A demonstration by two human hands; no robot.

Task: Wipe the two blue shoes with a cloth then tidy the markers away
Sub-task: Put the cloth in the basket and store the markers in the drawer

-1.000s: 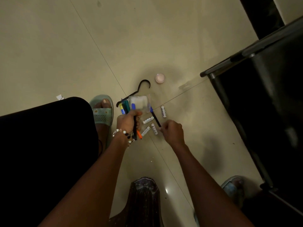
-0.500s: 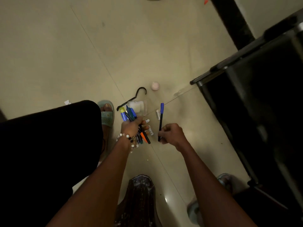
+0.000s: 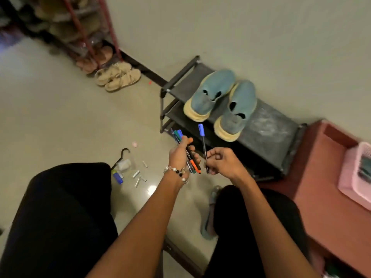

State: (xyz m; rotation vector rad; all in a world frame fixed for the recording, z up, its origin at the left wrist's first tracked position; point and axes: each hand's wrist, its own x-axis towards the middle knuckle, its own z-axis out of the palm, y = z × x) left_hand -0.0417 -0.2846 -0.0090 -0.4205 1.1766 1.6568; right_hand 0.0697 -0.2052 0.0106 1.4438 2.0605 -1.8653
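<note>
Now we gather markers: our left hand (image 3: 180, 153) grips a bunch (image 3: 185, 151), our right hand (image 3: 221, 162) pinches one blue-capped marker (image 3: 203, 141). Next, probably join them and carry all right to the pink basket (image 3: 353, 177).

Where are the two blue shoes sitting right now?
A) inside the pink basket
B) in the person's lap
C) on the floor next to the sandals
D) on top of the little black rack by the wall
D: the two blue shoes sit side by side on the top shelf of the black rack against the wall.
</note>
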